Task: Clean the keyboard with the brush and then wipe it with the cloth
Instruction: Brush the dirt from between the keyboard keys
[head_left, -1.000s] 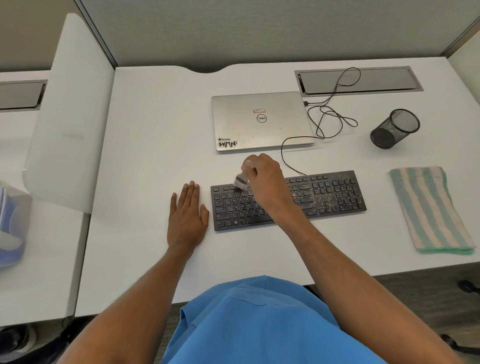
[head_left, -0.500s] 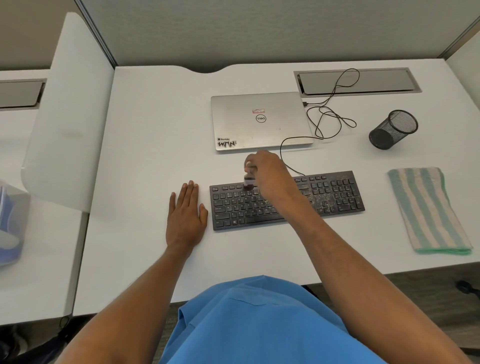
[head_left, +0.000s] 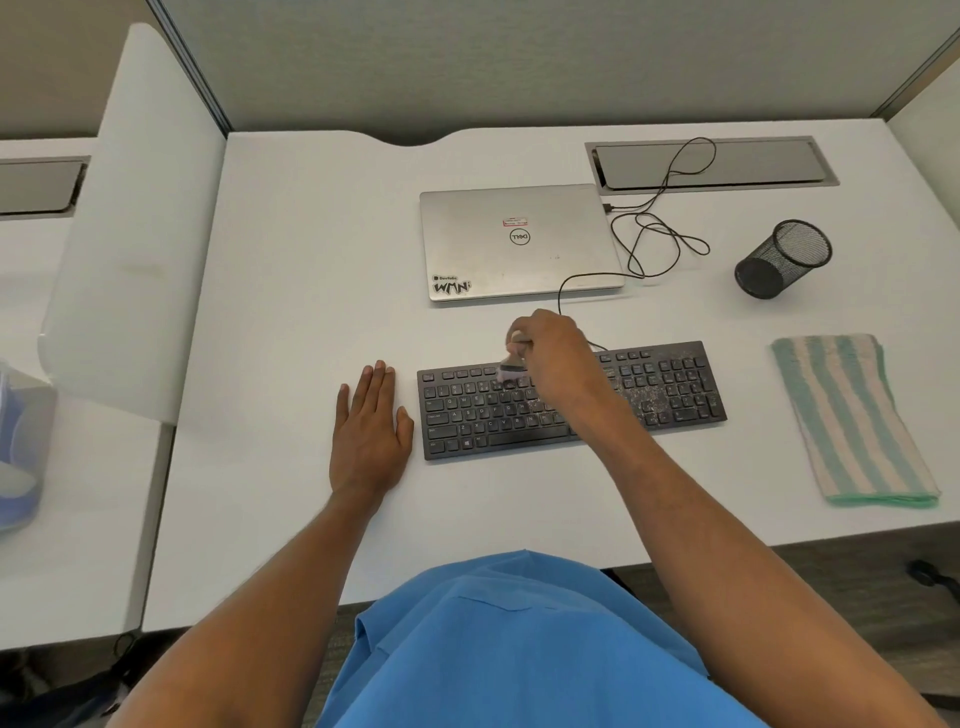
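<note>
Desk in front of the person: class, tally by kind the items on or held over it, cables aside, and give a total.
laptop: 1
keyboard: 1
brush: 1
cloth: 1
mesh cup: 1
Total: 5

I count one black full-size keyboard (head_left: 670, 395), one small pale-handled brush (head_left: 511, 370) and one folded green-and-white striped cloth (head_left: 852, 421). One closed silver laptop (head_left: 519, 244), one black wire-mesh pen cup (head_left: 784, 258) and one thin black cable (head_left: 670, 244) are logged. Hands: two, the left hand (head_left: 370, 436) and the right hand (head_left: 550, 358). Grey recessed desk hatches (head_left: 711, 163): two, the second hatch (head_left: 39, 184) sitting at the far left of my view.
</note>
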